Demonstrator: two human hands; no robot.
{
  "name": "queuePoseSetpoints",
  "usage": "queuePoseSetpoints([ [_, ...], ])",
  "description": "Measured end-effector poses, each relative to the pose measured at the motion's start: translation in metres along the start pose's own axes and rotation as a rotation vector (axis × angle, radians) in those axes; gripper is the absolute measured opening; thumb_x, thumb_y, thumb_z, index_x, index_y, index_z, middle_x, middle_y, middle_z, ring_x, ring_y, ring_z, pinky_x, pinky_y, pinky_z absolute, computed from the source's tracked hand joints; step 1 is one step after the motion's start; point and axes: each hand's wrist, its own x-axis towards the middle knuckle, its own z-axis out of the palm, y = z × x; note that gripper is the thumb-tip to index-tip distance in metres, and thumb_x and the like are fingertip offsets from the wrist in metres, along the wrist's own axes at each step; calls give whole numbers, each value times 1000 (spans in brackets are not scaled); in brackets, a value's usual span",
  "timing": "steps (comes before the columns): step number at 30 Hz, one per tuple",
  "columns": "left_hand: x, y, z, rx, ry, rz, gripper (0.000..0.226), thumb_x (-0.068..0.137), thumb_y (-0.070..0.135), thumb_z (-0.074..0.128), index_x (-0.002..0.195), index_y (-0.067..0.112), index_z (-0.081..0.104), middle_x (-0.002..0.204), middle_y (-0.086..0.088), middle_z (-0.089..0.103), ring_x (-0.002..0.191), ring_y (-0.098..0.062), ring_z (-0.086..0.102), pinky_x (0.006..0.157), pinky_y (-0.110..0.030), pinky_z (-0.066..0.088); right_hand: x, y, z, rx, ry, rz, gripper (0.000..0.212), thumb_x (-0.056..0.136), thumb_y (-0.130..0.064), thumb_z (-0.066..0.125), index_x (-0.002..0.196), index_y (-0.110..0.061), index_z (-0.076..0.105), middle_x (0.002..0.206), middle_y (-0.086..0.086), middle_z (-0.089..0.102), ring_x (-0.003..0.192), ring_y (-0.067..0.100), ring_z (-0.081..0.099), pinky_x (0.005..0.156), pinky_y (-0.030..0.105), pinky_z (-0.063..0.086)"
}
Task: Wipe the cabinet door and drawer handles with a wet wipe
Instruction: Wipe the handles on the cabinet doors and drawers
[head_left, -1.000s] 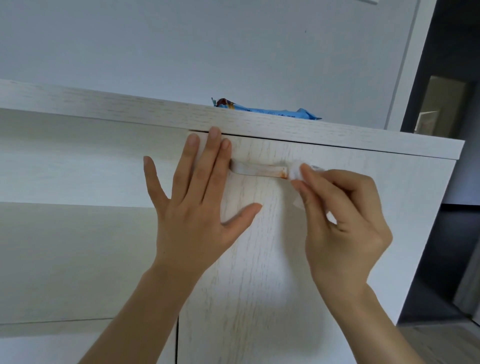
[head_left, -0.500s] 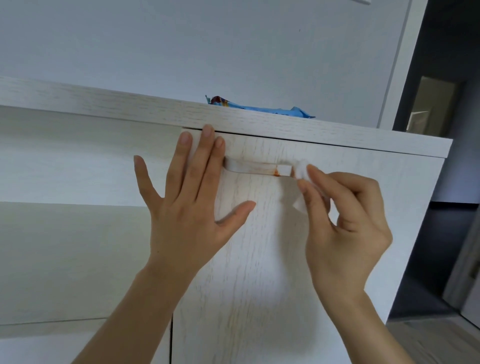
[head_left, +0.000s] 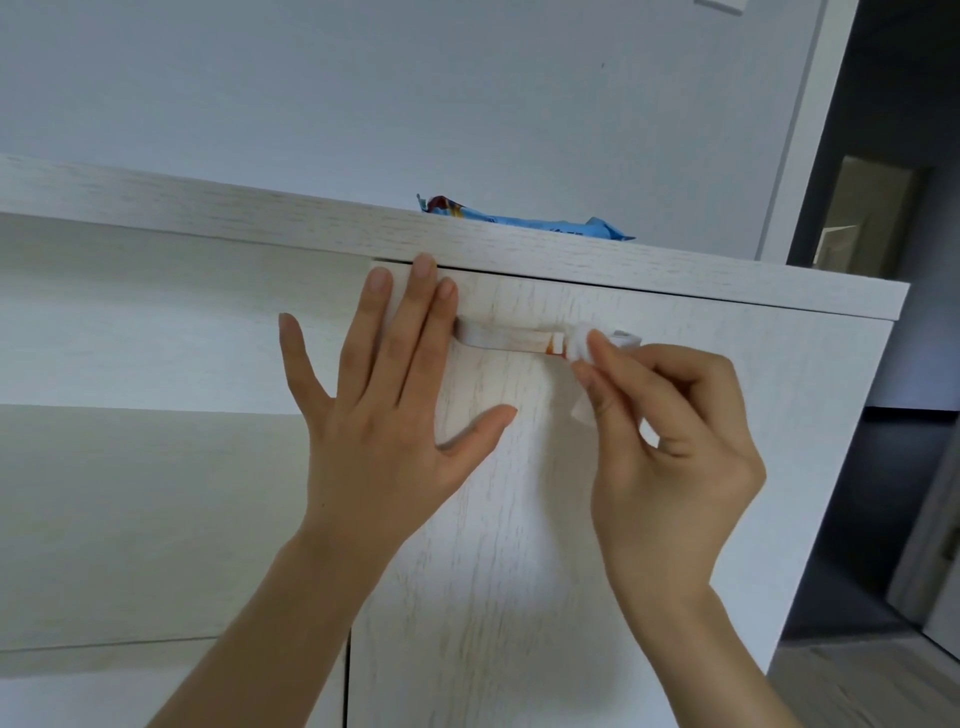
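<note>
Head view, nearest first: two bare forearms rise from the bottom edge toward a pale wood-grain cabinet door (head_left: 519, 519). The left hand (head_left: 384, 415) lies flat and spread wide against the door, holding nothing, its fingertips reaching the door's top edge and covering the left end of the handle (head_left: 506, 340). The right hand (head_left: 670, 441) is curled, thumb and forefinger pinched on a white wet wipe (head_left: 579, 345), which is pressed against the right part of the handle; a loose corner of the wipe hangs below the fingers. An orange-red smear shows on the handle just left of the wipe. The handle's far right end peeks out past the wipe.

Left of the door sits a plain cabinet panel (head_left: 156, 493). Above the door runs the counter (head_left: 311, 223), its front edge overhanging. On top of it, further back, lies a blue wipes packet (head_left: 519, 221), partly hidden by that edge. Behind stands a white wall (head_left: 415, 93), and at far right a dark doorway (head_left: 893, 312).
</note>
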Motion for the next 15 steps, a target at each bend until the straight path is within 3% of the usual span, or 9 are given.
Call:
queuePoseSetpoints([
  [5,-2,-4,-1,-32,-17,25,78,90,63,43,145,9,29,151,-6,28,141,-23,23,109,-63,10,4,-6,1,-2,14,54,22,81,-2,70,103,-5,69,89,2,52,80,-6,47,75,6,40],
  [15,-4,-5,0,-67,-22,27,76,91,62,43,145,11,28,151,-5,27,142,-23,21,110,-61,7,5,-7,3,-29,-40,-2,23,80,-4,71,103,-6,69,87,1,52,77,3,49,72,6,41],
])
